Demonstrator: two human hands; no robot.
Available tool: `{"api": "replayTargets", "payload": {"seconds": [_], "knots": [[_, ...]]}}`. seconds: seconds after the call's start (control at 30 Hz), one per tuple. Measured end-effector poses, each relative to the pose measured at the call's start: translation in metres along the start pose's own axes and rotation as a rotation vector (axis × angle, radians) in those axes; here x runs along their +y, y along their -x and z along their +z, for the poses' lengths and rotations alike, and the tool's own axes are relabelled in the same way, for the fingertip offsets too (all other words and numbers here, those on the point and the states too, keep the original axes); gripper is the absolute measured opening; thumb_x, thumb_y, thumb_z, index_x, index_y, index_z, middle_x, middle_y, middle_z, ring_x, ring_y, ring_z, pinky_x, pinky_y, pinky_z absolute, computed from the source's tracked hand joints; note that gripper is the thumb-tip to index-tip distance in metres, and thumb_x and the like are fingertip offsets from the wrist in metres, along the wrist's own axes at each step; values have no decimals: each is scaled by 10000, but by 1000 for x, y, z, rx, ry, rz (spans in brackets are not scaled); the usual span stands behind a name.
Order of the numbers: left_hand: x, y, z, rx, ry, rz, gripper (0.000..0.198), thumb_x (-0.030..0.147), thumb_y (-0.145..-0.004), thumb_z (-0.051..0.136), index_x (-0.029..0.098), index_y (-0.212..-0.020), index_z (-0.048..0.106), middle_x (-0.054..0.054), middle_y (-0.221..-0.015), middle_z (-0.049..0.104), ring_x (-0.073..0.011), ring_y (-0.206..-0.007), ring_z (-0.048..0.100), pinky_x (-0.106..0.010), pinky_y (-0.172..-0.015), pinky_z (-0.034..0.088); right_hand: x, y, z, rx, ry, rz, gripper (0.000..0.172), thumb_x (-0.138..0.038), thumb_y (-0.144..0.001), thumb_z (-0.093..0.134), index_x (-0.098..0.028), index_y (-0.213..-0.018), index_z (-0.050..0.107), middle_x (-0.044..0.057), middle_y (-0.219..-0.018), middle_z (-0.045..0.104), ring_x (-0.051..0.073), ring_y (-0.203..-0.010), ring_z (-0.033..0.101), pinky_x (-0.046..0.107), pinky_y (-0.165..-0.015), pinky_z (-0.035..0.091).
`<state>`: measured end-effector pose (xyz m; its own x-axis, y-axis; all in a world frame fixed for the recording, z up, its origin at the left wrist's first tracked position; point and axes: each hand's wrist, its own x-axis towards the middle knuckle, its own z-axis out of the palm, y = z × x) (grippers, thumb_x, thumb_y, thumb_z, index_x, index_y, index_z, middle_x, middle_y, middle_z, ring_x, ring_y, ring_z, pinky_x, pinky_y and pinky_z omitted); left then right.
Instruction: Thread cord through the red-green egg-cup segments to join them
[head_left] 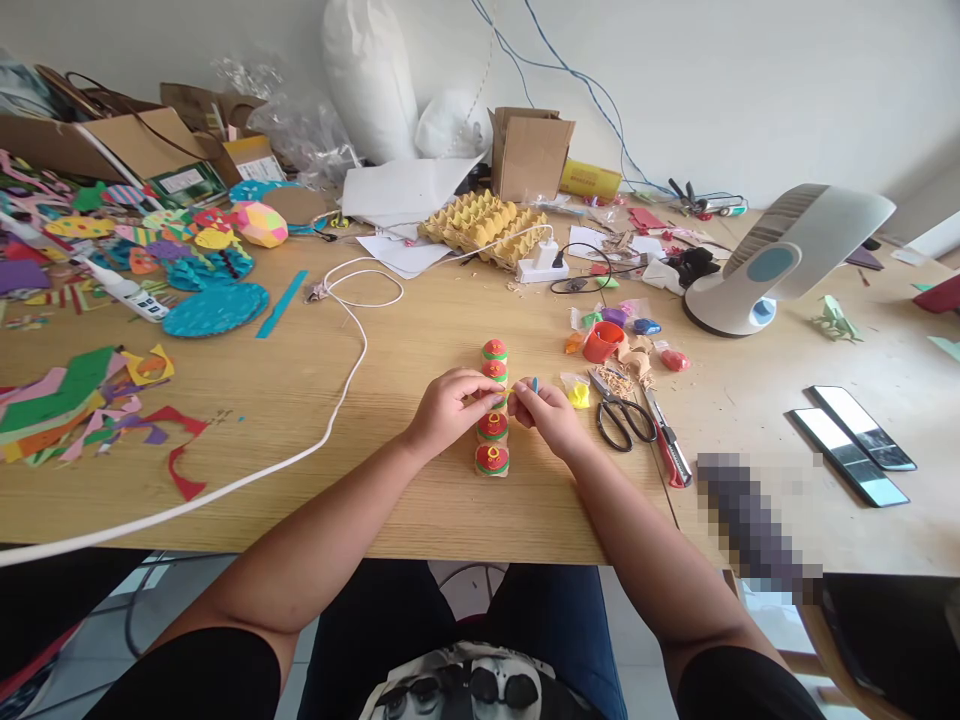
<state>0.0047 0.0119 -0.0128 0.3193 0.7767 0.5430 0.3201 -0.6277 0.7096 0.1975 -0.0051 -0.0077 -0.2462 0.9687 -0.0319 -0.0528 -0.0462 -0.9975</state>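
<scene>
A row of red cups with green rims (493, 428), looking like a strip of painted egg carton, stands upright in line before me. Yellow loops and dots decorate their tops. Over the middle of the row, my left hand (456, 412) is closed, thumb and fingers pinched at a tiny yellow strand (506, 393), apparently clay. Facing it from the right, my right hand (553, 415) is closed around a small blue-ended tool (535, 383), most of it hidden by the fingers. Its fingertips come close to the yellow strand. The cup beneath the hands is partly covered.
Right of my hands lie black-handled scissors (626, 415), a box cutter (669, 440), a yellow clay packet (577, 392) and a red cup (602, 342). A white cable (330, 425) crosses the left side. Yellow egg trays (480, 228) and a white fan-shaped device (780, 260) stand farther back.
</scene>
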Motion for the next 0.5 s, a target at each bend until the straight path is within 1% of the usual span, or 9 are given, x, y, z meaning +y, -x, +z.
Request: {"api": "replayTargets", "payload": {"seconds": [0.1,0.2,0.27,0.33,0.43,0.5], "knots": [[1,0,-1,13,-27,36,119,278,-932,684,214,-982,770,-54,-940,764,-165,-863,697,-284,-739,561,0,0,0,-2,20,14,550,-700,-857,588,-172,-710,622,-13,-588,529,90,-506,387,270,-515,270],[2,-1,-2,34,-83,86,97,260,-928,688,211,-953,769,-45,-910,763,-163,-842,689,-298,-766,552,1,0,0,-8,-1,-8,482,-653,-803,699,-175,-806,636,-19,-653,577,83,-525,398,255,-505,270],[3,-1,-3,41,-115,116,82,256,-922,698,211,-935,765,-41,-901,763,-166,-839,688,-306,-781,549,3,-1,0,0,-16,-14,459,-612,-761,766,-179,-845,637,-30,-656,578,78,-531,395,245,-497,265],[3,-1,-3,36,-111,124,100,263,-910,716,219,-988,760,-42,-939,766,-173,-870,698,-314,-808,555,4,-2,0,4,-42,-5,457,-594,-741,791,-179,-854,638,-44,-631,552,75,-524,385,240,-489,254],[2,-1,-3,16,-75,100,244,277,-882,753,238,-1122,732,-47,-1019,763,-184,-927,707,-325,-847,565,6,-3,-2,-8,-98,9,445,-562,-718,821,-178,-858,647,-51,-625,535,69,-517,371,239,-487,240],[1,0,-3,10,-68,93,253,281,-873,764,240,-1121,733,-47,-1032,761,-184,-934,705,-322,-847,565,7,-4,-3,-29,-124,14,422,-529,-715,837,-174,-858,659,-45,-640,548,65,-519,369,240,-488,230]]}}
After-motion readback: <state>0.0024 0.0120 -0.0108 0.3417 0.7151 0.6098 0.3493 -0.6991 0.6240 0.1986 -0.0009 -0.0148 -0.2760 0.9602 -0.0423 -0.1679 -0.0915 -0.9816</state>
